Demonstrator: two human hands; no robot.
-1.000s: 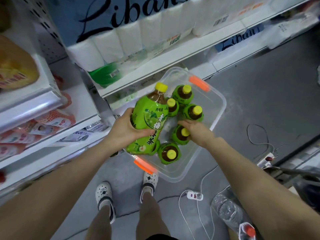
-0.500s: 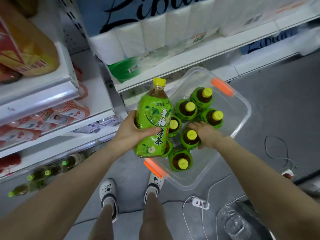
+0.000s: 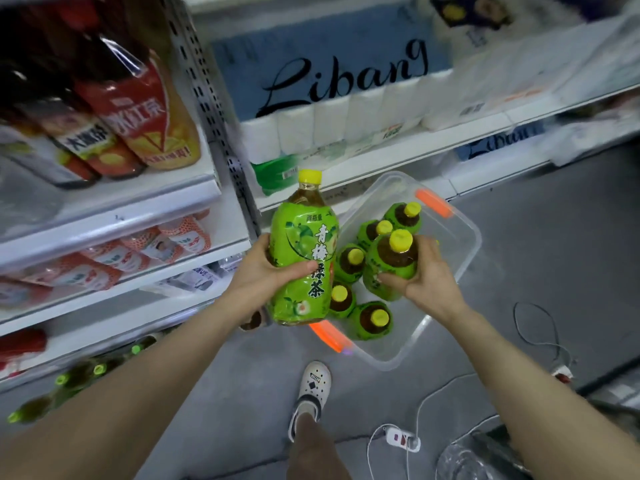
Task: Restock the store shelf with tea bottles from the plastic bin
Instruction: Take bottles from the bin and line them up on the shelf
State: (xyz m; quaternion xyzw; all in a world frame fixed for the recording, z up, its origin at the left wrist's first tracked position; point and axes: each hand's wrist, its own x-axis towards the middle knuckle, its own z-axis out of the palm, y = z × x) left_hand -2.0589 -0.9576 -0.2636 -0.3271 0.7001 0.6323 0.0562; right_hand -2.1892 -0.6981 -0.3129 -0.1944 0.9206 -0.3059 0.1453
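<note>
My left hand (image 3: 266, 268) grips a large green tea bottle (image 3: 304, 251) with a yellow cap, held upright above the near left corner of the bin. My right hand (image 3: 420, 275) is closed around a second green tea bottle (image 3: 393, 261), raised above the others. The clear plastic bin (image 3: 460, 237) with orange handles sits on the grey floor and holds several more tea bottles (image 3: 372, 322) standing upright. On the bottom shelf at the lower left stand green-capped bottles (image 3: 79, 372), blurred.
White store shelves (image 3: 114, 209) on the left carry red-labelled drink bottles (image 3: 138, 116) and red packets. Paper rolls (image 3: 329, 123) fill the shelf behind the bin. A white power strip (image 3: 401, 438), cables and my shoe (image 3: 313, 386) lie on the floor.
My right hand has closed on a bottle in the bin and lifted it above the others. The left hand has raised its bottle slightly. The view has tilted up toward the shelves.
</note>
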